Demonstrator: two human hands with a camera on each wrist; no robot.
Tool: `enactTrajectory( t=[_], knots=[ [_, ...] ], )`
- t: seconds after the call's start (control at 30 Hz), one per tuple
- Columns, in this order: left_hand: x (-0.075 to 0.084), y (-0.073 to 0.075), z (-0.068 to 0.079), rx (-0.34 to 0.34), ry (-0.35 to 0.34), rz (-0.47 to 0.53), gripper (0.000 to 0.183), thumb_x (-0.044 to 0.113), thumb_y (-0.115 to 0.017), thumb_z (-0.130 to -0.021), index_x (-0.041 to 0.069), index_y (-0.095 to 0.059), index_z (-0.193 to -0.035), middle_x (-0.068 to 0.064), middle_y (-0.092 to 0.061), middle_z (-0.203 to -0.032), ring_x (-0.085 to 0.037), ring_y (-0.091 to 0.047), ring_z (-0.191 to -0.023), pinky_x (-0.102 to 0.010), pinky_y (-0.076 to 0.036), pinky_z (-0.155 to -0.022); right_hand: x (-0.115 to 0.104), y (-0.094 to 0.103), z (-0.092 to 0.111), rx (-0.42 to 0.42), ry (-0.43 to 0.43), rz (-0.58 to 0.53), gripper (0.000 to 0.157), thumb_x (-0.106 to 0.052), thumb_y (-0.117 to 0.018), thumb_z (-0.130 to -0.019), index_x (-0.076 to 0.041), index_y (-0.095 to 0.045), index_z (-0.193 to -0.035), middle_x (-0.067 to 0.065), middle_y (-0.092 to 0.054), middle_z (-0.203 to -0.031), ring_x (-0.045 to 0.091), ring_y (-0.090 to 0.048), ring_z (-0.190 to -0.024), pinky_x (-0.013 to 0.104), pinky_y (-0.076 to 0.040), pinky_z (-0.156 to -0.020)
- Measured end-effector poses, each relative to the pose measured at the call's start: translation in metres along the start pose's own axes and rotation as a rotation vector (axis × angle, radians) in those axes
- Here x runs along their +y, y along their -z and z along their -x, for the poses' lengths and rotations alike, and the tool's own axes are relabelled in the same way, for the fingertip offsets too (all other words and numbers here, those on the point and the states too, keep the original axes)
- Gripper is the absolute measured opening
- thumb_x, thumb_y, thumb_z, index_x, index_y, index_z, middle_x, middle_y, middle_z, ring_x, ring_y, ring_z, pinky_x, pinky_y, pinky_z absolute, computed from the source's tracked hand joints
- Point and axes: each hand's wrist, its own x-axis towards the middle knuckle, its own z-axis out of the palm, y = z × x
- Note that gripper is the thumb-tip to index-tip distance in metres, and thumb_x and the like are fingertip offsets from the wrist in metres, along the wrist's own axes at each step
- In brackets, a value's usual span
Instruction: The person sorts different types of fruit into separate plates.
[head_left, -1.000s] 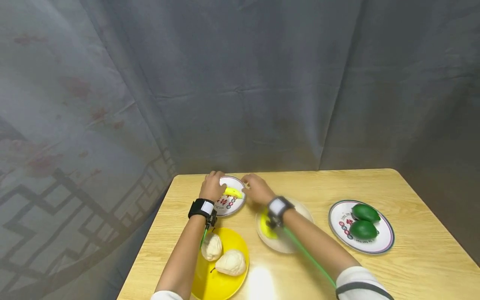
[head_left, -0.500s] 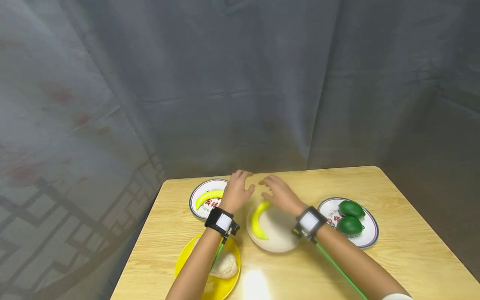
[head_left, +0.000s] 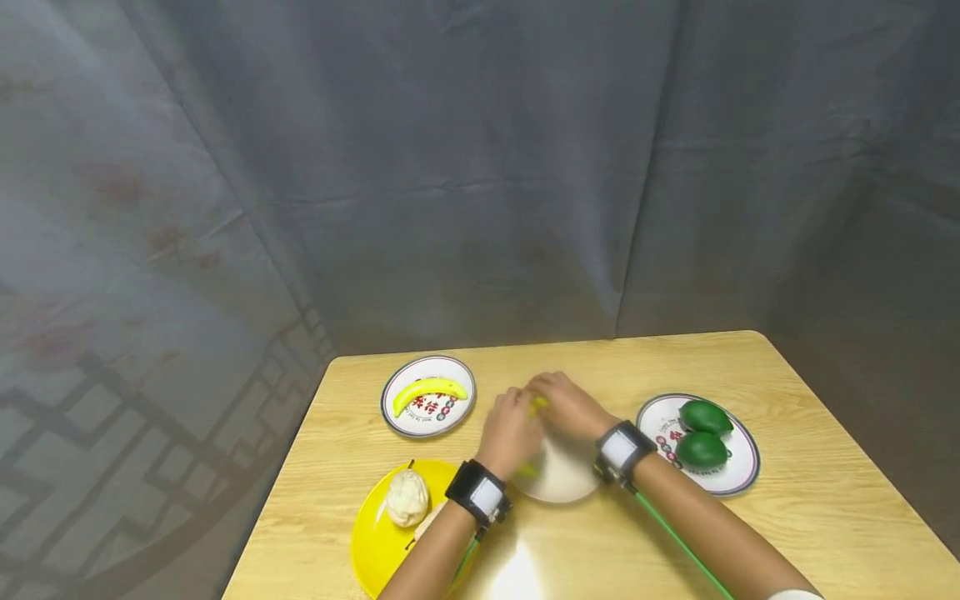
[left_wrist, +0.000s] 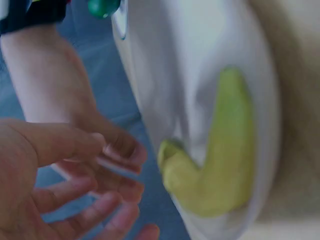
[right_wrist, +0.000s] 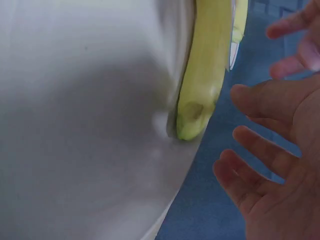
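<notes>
A yellow banana (left_wrist: 231, 145) lies on a white plate (head_left: 558, 479) in the middle of the table. Over its left side in the head view is my left hand (head_left: 512, 433), hiding much of the fruit. My right hand (head_left: 572, 408) is at the banana's far end, its fingers close to the left ones. Both wrist views show the fingers spread and loosely bent beside the banana, with nothing between them. In the right wrist view, the banana's tip (right_wrist: 192, 122) rests near the plate's rim, and my right fingers (right_wrist: 260, 150) are just off that rim.
At the back left, a patterned plate (head_left: 446, 423) bears another banana (head_left: 429, 390). A yellow plate (head_left: 367, 542) with pale pear-like fruits (head_left: 407, 497) stands at the front left, partly under my left arm. Two green fruits (head_left: 702, 448) lie on a patterned plate (head_left: 738, 479) at right.
Both hands have left the back-left plate, where the banana now lies, and moved right and nearer to the banana on the white plate. The head view has shifted slightly.
</notes>
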Motion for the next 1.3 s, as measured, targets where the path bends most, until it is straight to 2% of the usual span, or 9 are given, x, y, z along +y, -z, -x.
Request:
enactTrajectory(
  t=[0.2,0.37,0.53,0.67,0.83,0.9,0.97,1.1,1.3],
  knots=[
    [0.003,-0.016,0.01,-0.026,0.04,-0.123,0.042,0.025,-0.074,-0.083,0.008,-0.063,-0.119,-0.011,-0.061,-0.11,-0.026,-0.055,-0.097,-0.034,-0.053,-0.072,0.002,-0.007,0.001,-0.054,-0.019,0.001,0.038,-0.011,-0.068,-0.087,-0.015,-0.063,-0.124,0.009,-0.057,-0.136,0.03,-0.05,-0.127,0.048,-0.045,-0.107],
    [0.003,-0.021,0.017,-0.065,0.047,-0.124,0.036,0.016,-0.077,-0.076,0.009,-0.067,-0.109,-0.013,-0.058,-0.116,-0.027,-0.053,-0.1,-0.034,-0.053,-0.074,0.003,-0.01,0.004,-0.094,-0.049,-0.002,0.039,-0.012,-0.067,-0.088,-0.016,-0.063,-0.126,0.01,-0.056,-0.138,0.029,-0.049,-0.128,0.049,-0.046,-0.106],
    [0.001,-0.025,0.019,-0.078,0.032,-0.14,0.041,0.003,-0.071,-0.075,0.008,-0.065,-0.114,-0.018,-0.053,-0.127,-0.029,-0.052,-0.103,-0.033,-0.054,-0.077,0.006,-0.011,0.004,-0.049,-0.022,0.067,0.035,-0.005,-0.068,-0.085,-0.013,-0.066,-0.119,0.008,-0.059,-0.13,0.027,-0.051,-0.122,0.044,-0.049,-0.103],
    [-0.001,-0.028,0.02,-0.099,0.037,-0.143,0.049,-0.003,-0.069,-0.071,0.009,-0.063,-0.118,-0.019,-0.054,-0.121,-0.028,-0.052,-0.099,-0.033,-0.054,-0.073,0.009,-0.012,0.004,-0.03,-0.002,0.129,0.034,0.0,-0.069,-0.081,-0.012,-0.067,-0.113,0.007,-0.06,-0.122,0.025,-0.053,-0.115,0.039,-0.05,-0.1],
    [-0.002,-0.029,0.021,-0.092,0.018,-0.13,0.061,-0.007,-0.074,-0.06,0.011,-0.061,-0.117,-0.017,-0.058,-0.109,-0.027,-0.052,-0.091,-0.033,-0.054,-0.071,0.009,-0.012,0.006,-0.046,-0.026,0.121,0.034,0.0,-0.069,-0.08,-0.014,-0.065,-0.111,0.005,-0.063,-0.116,0.024,-0.056,-0.11,0.039,-0.053,-0.095],
    [-0.003,-0.028,0.02,-0.088,0.015,-0.115,0.064,-0.008,-0.075,-0.059,0.01,-0.059,-0.118,-0.016,-0.058,-0.106,-0.026,-0.053,-0.089,-0.033,-0.055,-0.071,0.007,-0.01,0.006,-0.042,-0.026,0.116,0.032,0.001,-0.069,-0.079,-0.014,-0.065,-0.107,0.005,-0.065,-0.111,0.023,-0.058,-0.105,0.038,-0.054,-0.091],
    [-0.005,-0.027,0.018,-0.08,0.025,-0.089,0.064,-0.008,-0.074,-0.063,0.009,-0.056,-0.121,-0.015,-0.059,-0.105,-0.025,-0.054,-0.088,-0.034,-0.055,-0.073,0.006,-0.008,0.006,-0.029,-0.023,0.117,0.029,0.0,-0.071,-0.078,-0.014,-0.065,-0.103,0.004,-0.065,-0.106,0.022,-0.059,-0.101,0.037,-0.054,-0.088],
    [-0.014,-0.019,0.011,-0.038,0.058,-0.012,0.051,-0.007,-0.069,-0.076,0.008,-0.053,-0.122,-0.012,-0.059,-0.1,-0.023,-0.054,-0.086,-0.03,-0.055,-0.072,0.004,0.001,0.003,0.007,-0.015,0.112,0.027,-0.002,-0.074,-0.077,-0.013,-0.067,-0.099,0.002,-0.065,-0.098,0.02,-0.06,-0.094,0.034,-0.055,-0.084],
    [-0.027,0.017,-0.006,0.047,0.059,0.02,0.032,0.0,-0.072,-0.078,0.004,-0.058,-0.106,-0.012,-0.06,-0.091,-0.025,-0.056,-0.08,-0.029,-0.052,-0.067,0.0,0.015,-0.012,0.063,0.008,0.092,0.024,-0.008,-0.077,-0.079,-0.01,-0.069,-0.101,0.003,-0.065,-0.098,0.019,-0.06,-0.092,0.034,-0.055,-0.085]
  ],
)
